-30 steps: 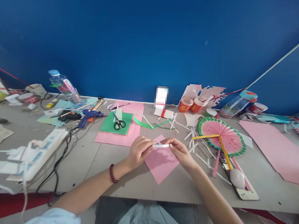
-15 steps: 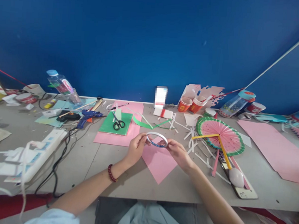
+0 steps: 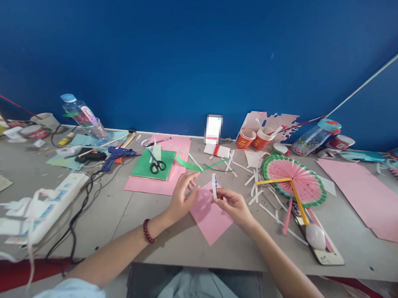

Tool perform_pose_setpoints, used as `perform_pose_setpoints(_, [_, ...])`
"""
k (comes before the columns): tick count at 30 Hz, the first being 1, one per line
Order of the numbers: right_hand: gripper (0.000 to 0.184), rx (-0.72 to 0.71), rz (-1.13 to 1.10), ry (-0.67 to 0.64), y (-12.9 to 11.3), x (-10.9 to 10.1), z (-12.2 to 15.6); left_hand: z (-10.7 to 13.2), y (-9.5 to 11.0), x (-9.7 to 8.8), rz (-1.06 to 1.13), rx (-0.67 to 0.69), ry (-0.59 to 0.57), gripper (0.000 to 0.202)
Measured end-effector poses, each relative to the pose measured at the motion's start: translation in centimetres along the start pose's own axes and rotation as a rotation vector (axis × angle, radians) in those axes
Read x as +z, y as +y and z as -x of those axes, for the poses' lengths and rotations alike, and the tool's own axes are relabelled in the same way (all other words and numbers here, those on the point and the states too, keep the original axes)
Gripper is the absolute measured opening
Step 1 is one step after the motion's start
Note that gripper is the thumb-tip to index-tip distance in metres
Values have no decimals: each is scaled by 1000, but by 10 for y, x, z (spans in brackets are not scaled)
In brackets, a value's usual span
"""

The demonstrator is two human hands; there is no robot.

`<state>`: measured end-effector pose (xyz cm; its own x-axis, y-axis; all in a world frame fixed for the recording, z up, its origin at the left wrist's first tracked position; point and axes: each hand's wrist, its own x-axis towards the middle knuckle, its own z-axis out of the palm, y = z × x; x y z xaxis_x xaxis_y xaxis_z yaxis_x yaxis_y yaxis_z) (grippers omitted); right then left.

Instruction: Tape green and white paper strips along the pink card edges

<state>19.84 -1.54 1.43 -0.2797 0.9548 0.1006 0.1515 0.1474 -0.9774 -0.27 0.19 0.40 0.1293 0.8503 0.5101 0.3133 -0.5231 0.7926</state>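
Between the thumb and fingers of my right hand (image 3: 233,205) is a narrow roll of white tape (image 3: 214,186), now seen nearly edge-on. My left hand (image 3: 183,196) is just to its left, fingers curved and apart, with nothing in it and no contact with the roll. Under both hands a square of pink paper (image 3: 211,223) lies on the table with one corner toward me. My left wrist carries a dark red bead bracelet (image 3: 149,231).
Black scissors (image 3: 158,166) rest on a green paper pack (image 3: 141,168) at the left. A watermelon-patterned paper fan (image 3: 305,185) and white paper strips (image 3: 259,187) lie right. Further left are a blue glue gun (image 3: 118,156) and a power strip (image 3: 60,206). Red cups (image 3: 245,139) stand behind.
My left hand has let go of the tape roll and opened. The roll, flat between both hands before, has turned upright in my right hand.
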Motion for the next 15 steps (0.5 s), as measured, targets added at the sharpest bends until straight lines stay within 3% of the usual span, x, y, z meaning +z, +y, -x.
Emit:
perform_pose_setpoints(3, [22, -158, 223, 55, 1, 3, -1, -1, 4, -5, -67, 167, -82, 38])
perform_pose_setpoints(7, [17, -287, 415, 49, 4, 5, -2, 0, 4, -3, -133, 279, -173, 40])
perform_pose_setpoints(11, [17, -313, 474, 58, 8, 7, -1, 1, 4, -1, -142, 322, -146, 38])
perform_pose_setpoints(15, [20, -317, 485, 111, 10, 9, 0, 2, 7, -1, -105, 281, -109, 27])
